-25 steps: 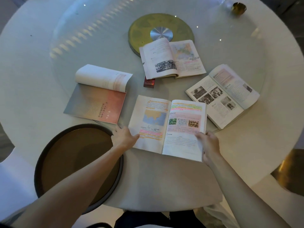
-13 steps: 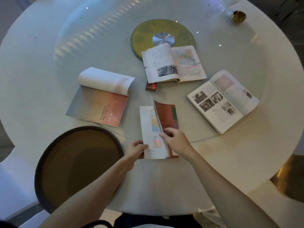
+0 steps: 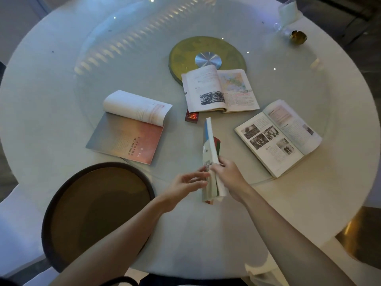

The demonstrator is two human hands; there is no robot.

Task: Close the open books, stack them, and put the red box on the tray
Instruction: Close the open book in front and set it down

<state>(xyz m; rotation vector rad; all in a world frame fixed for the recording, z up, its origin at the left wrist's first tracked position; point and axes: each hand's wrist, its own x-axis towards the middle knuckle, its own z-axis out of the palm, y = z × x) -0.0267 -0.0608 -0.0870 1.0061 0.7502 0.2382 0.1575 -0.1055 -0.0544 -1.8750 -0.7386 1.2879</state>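
Observation:
The near book [image 3: 210, 145] is folded shut and stands on edge, lifted off the table in front of me. My right hand [image 3: 227, 176] grips its lower part. My left hand [image 3: 188, 183] is beside it, fingers spread, tips touching its cover. Three books lie open on the table: a pink-covered one [image 3: 132, 131] at left, one [image 3: 218, 90] near the centre disc, one [image 3: 277, 137] at right. The small red box [image 3: 192, 117] lies just below the centre book. The round dark tray [image 3: 61, 203] sits at the near left edge.
A round white table [image 3: 51, 79] carries a glass turntable with a gold-green disc [image 3: 206, 50] at its middle. A small gold object [image 3: 298, 37] and a clear glass [image 3: 287, 13] stand at the far right rim.
The near book lay open flat, then my right hand folded it over. Now it is shut and raised on edge, with my left hand off the page and beside the cover.

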